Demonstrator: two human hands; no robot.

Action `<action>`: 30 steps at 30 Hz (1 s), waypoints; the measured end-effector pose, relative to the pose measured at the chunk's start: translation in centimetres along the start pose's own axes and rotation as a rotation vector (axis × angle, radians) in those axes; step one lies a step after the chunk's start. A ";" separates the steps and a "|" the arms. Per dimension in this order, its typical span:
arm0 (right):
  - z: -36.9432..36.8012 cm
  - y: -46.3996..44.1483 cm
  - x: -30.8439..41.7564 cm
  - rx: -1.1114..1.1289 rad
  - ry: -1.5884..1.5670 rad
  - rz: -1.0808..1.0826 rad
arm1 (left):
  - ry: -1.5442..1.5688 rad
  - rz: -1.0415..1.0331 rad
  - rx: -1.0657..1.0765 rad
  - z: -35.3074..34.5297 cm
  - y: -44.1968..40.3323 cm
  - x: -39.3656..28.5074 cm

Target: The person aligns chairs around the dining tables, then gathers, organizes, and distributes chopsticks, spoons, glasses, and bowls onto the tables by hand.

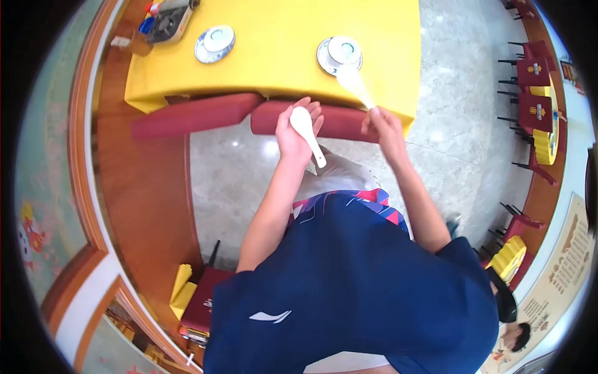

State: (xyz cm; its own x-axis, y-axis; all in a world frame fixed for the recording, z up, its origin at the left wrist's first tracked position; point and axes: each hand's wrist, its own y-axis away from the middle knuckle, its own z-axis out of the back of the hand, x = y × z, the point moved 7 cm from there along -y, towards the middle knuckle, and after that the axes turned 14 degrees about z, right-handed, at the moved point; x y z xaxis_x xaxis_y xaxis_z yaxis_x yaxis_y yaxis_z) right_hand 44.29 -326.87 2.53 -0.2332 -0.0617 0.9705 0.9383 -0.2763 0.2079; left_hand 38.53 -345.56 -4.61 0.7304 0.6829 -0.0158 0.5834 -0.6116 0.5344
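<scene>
Cradles a white spoon (304,128) in the upturned left hand (298,134), with bowl end on the palm and handle over the wrist, without closing any fingers round it. Pinches the narrow end of a second white utensil (357,88) in the right hand (382,128), with the wide end near a blue-patterned plate (322,61) bearing a white bowl (344,48).

In the way, between body and yellow-covered table (280,37): two dark red chair backs (199,116), with both hands above or beside the right one. Farther left on the cloth: another plate and bowl set (216,43), then a portable stove (169,25) near the corner. Away to the right: more red chairs (534,73) and, low down, another person (506,302), partly hidden behind the navy shirt (349,280).

Cannot tell the second utensil's exact form through blur and glare, nor whether touching the plate. Cannot read the wall poster (557,268).
</scene>
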 end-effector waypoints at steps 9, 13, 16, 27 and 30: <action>-0.9 10.3 0.0 0.084 -0.071 0.040 | -0.013 0.029 0.021 -2.1 0.5 8.4; 2.8 11.0 -1.9 0.070 -0.027 0.058 | -0.043 0.065 0.112 -4.4 -0.5 11.8; 6.9 11.6 -1.1 0.097 0.156 0.153 | -0.069 0.038 0.093 -5.5 -2.5 15.6; 28.6 12.0 -6.0 0.131 0.419 0.195 | -0.080 0.231 0.100 -9.7 -13.1 35.2; 31.2 12.3 -9.8 0.183 -0.196 -0.074 | -0.054 0.260 0.047 -11.4 -15.0 39.3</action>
State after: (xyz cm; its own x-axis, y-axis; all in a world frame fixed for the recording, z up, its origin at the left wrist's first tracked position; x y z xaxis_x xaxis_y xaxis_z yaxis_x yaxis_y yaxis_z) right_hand 66.13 -299.73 -0.63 -0.2655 0.1441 0.9533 0.9553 -0.0941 0.2803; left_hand 54.42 -305.00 -3.62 0.8750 0.4788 0.0714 0.3884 -0.7824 0.4868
